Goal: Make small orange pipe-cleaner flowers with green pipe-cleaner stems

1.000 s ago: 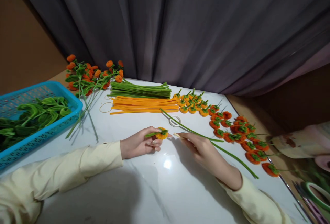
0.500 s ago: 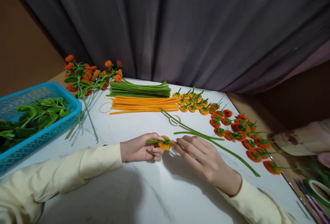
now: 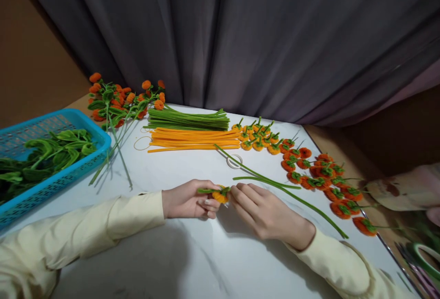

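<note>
My left hand (image 3: pixel 194 198) is closed around a small yellow chenille flower head (image 3: pixel 220 196), holding it above the white table. Green chenille sits across its top, and a green stem (image 3: pixel 205 191) points left over my fingers. My right hand (image 3: pixel 263 205) pinches at the flower's right side, where a green end meets the thumb and fingertips; the fingers hide the exact grip. Just beyond my hands lie long green chenille stems (image 3: pixel 263 178) and a white ring of tape (image 3: pixel 234 161).
Bundles of green stems (image 3: pixel 189 119) and yellow stems (image 3: pixel 194 139) lie farther back. Yellow heads (image 3: pixel 274 148) and orange heads (image 3: pixel 341 209) line the right. A blue basket (image 3: pixel 103 145) with green leaves stands left, near orange stemmed pieces (image 3: pixel 118 102). Green tape (image 3: pixel 428 257) lies at lower right.
My right hand has moved slightly left and its fingertips now close on the flower's right side. The yellow flower head has tilted, showing less of its face.
</note>
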A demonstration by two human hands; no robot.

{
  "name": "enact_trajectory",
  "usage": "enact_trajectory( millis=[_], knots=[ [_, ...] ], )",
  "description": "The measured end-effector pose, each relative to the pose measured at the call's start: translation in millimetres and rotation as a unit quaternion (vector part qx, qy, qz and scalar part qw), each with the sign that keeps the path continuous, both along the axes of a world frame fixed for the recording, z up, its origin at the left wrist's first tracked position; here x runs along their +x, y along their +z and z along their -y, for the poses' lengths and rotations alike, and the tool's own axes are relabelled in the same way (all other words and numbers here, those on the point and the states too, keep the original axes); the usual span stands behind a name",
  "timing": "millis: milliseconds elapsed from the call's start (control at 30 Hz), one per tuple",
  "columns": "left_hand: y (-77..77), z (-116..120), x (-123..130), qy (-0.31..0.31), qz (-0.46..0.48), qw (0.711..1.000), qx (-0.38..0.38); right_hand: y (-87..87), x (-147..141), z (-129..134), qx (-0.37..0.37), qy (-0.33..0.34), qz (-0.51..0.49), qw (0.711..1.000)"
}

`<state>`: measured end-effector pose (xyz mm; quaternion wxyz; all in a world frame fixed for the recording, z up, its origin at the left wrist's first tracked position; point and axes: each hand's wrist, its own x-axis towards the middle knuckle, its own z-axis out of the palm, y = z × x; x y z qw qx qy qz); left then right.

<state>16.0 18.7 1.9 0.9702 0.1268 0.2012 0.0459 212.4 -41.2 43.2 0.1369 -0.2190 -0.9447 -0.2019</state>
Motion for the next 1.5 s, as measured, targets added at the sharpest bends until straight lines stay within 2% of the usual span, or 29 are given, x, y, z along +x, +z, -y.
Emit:
enact_trajectory(
  millis=[133,267,333,433,533,600,700,800,1033,1267,1333,1400,1500],
  knots=[
    [-0.5,1,1,0.013,0.005,1.0,0.005,2.1,-1,-1,-0.039,-0.034,0.008,0.999],
    [1.1,3,0,0.002,0.007,1.0,0.007,4.4,1,-2,-0.029,-0.006,0.012,0.999],
    [4.0,2,0,0.007,0.008,0.999,0.038,4.7,2,-3,-0.016,0.009,0.016,1.0],
    [8.9,0,0,0.005,-0.001,0.986,0.164,5.0,3,-3,0.003,0.008,0.028,1.0],
    [10.8,-1,-2,0.0,-0.012,0.949,0.316,5.9,4,-2,0.018,0.0,0.039,0.999],
    [10.8,0,-2,0.008,-0.021,0.927,0.375,6.5,4,-2,0.024,-0.003,0.044,0.999],
    [10.7,2,-4,0.01,-0.041,0.909,0.415,7.2,4,0,0.026,-0.007,0.054,0.998],
    [11.0,3,-5,0.004,-0.047,0.906,0.421,7.6,4,2,0.025,-0.007,0.067,0.997],
    [10.6,2,-3,-0.011,-0.019,0.921,0.388,7.4,4,3,0.007,0.001,0.053,0.999],
    [11.9,7,-3,0.036,-0.039,0.909,0.413,12.3,-3,8,-0.075,-0.086,0.012,0.993],
    [11.8,7,-3,0.042,-0.035,0.909,0.413,13.4,-4,9,-0.049,-0.075,0.031,0.995],
    [11.6,6,-4,0.037,-0.025,0.921,0.387,13.5,-2,9,-0.001,-0.046,0.058,0.997],
    [10.5,2,-2,0.005,-0.004,0.956,0.293,12.3,3,9,0.058,-0.018,0.092,0.994]
  ],
)
